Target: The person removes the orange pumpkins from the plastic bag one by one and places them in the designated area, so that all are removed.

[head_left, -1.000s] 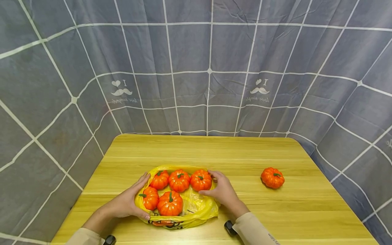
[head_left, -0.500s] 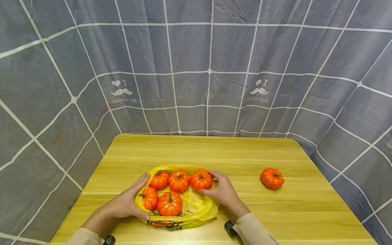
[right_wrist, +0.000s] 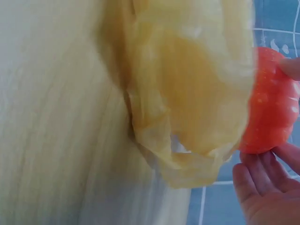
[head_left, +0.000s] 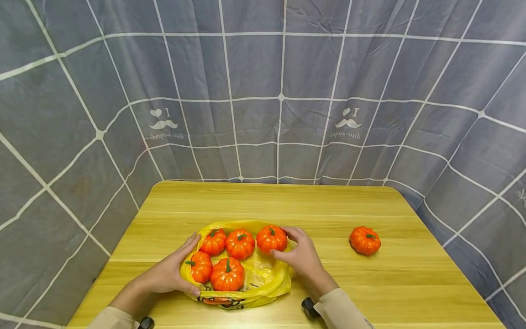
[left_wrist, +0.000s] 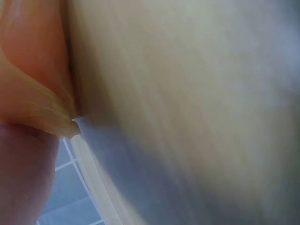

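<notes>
A yellow plastic bag [head_left: 267, 274] lies spread wide at its mouth on the table, with several small orange pumpkins inside, such as the front pumpkin [head_left: 227, 274]. My left hand [head_left: 166, 274] holds the bag's left side, thumb at the front rim and fingers along the back left. In the left wrist view, part of that hand [left_wrist: 23, 173] presses the bag close up. My right hand [head_left: 304, 256] grips the rightmost pumpkin [head_left: 271, 238] between thumb and fingers, at the bag's right rim. The right wrist view shows this pumpkin [right_wrist: 272, 103] raised beside the bag's crumpled wall [right_wrist: 197, 93].
Another orange pumpkin [head_left: 365, 240] with a green stem sits alone on the right side of the wooden table [head_left: 279, 201]. A grey curtain [head_left: 255, 119] with white grid lines stands behind the table and on both sides.
My right hand has lifted the rightmost pumpkin slightly, up and a little to the right. The bag's right rim has sagged a little inward. The left hand stays in place.
</notes>
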Motion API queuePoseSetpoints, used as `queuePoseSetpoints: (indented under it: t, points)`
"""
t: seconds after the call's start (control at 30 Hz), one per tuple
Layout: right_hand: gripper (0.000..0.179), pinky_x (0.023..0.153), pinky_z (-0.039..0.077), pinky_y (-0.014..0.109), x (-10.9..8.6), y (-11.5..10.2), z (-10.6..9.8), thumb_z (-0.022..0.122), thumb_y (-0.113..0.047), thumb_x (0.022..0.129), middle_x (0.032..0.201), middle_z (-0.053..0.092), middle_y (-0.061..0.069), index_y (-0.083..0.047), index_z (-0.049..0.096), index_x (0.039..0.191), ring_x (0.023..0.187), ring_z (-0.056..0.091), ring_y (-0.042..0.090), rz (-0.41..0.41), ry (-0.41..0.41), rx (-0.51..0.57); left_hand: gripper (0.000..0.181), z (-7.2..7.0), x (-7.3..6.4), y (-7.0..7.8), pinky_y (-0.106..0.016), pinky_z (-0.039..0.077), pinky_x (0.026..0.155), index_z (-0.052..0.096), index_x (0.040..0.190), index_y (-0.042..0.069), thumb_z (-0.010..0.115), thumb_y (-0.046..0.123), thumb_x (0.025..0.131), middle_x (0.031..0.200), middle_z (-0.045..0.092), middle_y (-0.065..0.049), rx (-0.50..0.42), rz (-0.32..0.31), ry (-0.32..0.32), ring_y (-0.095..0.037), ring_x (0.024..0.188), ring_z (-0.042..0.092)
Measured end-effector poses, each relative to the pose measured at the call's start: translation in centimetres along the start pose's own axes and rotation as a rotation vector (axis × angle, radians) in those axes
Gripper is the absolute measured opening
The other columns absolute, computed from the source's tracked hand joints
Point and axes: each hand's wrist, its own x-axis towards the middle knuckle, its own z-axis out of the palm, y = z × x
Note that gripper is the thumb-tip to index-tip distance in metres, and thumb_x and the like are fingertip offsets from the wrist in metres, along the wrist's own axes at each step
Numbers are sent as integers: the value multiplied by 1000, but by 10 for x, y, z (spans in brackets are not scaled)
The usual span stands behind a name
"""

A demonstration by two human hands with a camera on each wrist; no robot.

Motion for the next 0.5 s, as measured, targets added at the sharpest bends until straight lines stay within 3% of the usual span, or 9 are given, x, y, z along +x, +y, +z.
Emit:
queuePoseSetpoints:
  t: [0.37,0.5]
  points:
    - [63,99,48,54,0,1,-19,92,-13,72,125,63,9,-3,67,128,111,62,28,0,93,65,133,-1,-2,3,-71,-1,109,8,162,3,96,28,65,164,-8,-27,-25,-8,-8,-52,147,-9]
    - [63,97,50,52,-2,4,-32,92,-8,71,127,62,13,1,66,129,110,63,29,-23,144,74,134,-2,-2,3,-71,2,109,8,162,3,96,33,65,164,-6,-27,7,0,-7,-52,146,-6]
